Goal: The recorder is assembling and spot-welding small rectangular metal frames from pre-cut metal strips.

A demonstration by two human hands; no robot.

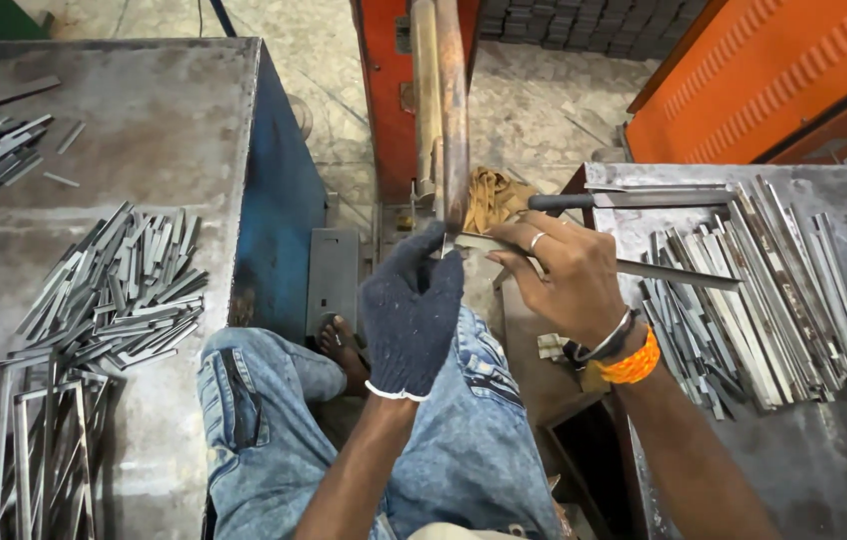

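L hand (411,312), gloved, and bare R hand (562,282) both pinch a metal strip (644,270) at the machine arm (452,110); L grip partly hidden, prob. clenched.

A metal workshop: steel benches (164,130) heaped with cut metal strips (119,295)

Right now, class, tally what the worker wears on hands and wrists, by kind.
Dark knitted glove on the left hand: 1
Finger ring on the right hand: 1
Orange thread band: 1
Dark wrist bangle: 1
Total: 4
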